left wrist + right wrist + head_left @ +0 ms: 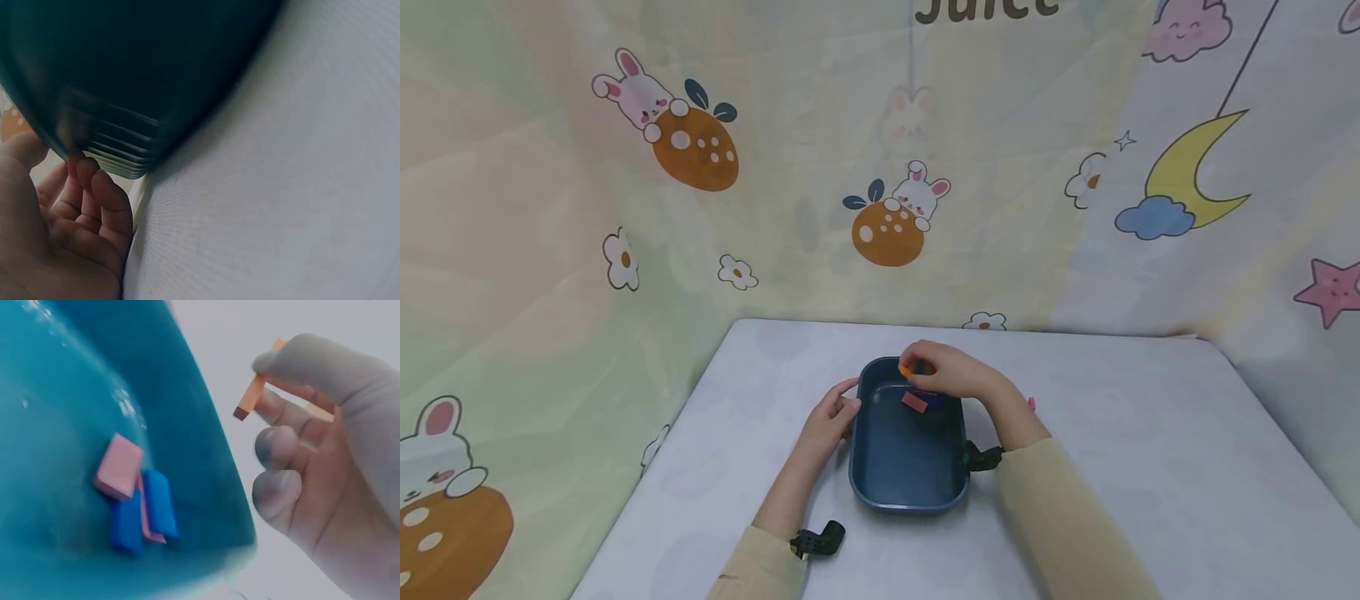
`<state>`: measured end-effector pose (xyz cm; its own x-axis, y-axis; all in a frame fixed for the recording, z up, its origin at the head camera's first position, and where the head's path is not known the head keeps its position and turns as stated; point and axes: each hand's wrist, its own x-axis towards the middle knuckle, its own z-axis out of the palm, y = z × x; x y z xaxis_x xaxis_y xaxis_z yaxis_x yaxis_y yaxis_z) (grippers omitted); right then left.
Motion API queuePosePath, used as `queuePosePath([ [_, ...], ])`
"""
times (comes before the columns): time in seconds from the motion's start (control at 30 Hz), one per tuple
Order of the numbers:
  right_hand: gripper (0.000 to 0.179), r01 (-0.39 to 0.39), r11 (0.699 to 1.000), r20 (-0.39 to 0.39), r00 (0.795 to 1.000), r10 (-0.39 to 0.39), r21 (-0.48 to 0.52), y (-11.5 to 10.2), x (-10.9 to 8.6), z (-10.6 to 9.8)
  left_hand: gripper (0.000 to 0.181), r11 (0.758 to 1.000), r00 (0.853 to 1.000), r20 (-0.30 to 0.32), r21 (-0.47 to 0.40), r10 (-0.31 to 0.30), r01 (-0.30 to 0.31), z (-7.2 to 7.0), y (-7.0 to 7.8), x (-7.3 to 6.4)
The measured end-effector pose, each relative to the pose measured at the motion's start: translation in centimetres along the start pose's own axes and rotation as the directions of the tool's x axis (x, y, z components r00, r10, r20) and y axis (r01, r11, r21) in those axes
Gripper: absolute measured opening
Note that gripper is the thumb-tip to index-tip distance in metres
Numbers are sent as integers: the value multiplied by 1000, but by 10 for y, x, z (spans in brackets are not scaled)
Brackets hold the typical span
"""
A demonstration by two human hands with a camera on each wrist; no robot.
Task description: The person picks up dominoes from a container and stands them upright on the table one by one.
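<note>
A dark blue rectangular basin with rounded corners sits on the table. My left hand holds its left side; in the left wrist view the thumb and curled fingers meet the basin's edge near the ribbed wall. My right hand is over the far right part of the basin, pinching a small orange block between thumb and fingers. Inside the basin lie a pink block, a blue block and another blue block, with a thin pink piece between them.
A white cloth covers the table. Behind it hangs a printed curtain with rabbits, oranges and a moon. Something small and pink shows just past my right forearm, mostly hidden. Each wrist wears a black strap.
</note>
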<state>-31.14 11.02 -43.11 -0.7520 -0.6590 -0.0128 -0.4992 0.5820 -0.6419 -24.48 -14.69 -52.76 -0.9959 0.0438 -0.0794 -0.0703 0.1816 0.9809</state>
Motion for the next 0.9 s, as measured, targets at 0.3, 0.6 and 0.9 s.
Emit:
queuePosePath([
  [0.3,24,-100,988,-206,971,122,116,34,-67,-26,46,1000,1000,-4,-8,6,-6,0,-2,0],
  [0.6,30,-222,969,-329,912,247,113,82,-132,-37,40,1000,1000,-28,-2,-8,8,-1,-1,1],
  [0.9,28,-333,929,-330,868,370,164,127,-166,-28,40,1000,1000,-22,-12,-14,13,1,1,-1],
])
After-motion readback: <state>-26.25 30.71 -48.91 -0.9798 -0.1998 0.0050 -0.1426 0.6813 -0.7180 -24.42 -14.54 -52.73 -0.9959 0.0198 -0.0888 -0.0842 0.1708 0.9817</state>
